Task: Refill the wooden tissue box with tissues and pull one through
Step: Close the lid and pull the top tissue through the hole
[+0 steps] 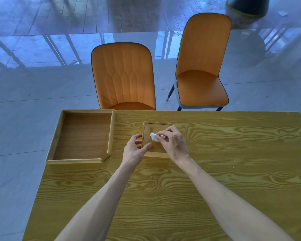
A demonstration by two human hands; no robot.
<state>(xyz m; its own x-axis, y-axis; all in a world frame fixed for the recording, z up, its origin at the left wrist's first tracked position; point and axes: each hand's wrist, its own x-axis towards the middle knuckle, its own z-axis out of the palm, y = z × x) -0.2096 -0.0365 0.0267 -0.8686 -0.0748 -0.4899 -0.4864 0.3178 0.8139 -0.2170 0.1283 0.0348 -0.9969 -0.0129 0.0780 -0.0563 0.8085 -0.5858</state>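
Observation:
A small square wooden tissue box sits on the table a little past its middle, lid on top. A bit of white tissue sticks up from the middle of the lid. My right hand reaches over the box from the right and pinches that tissue with thumb and fingertips. My left hand rests against the box's left side, thumb on the lid's near left corner and fingers along the left wall. The box's inside is hidden.
A large shallow wooden tray lies at the table's far left corner, its near right corner split apart. Two orange chairs stand beyond the wood-grain table's far edge. Glossy tiled floor surrounds the table.

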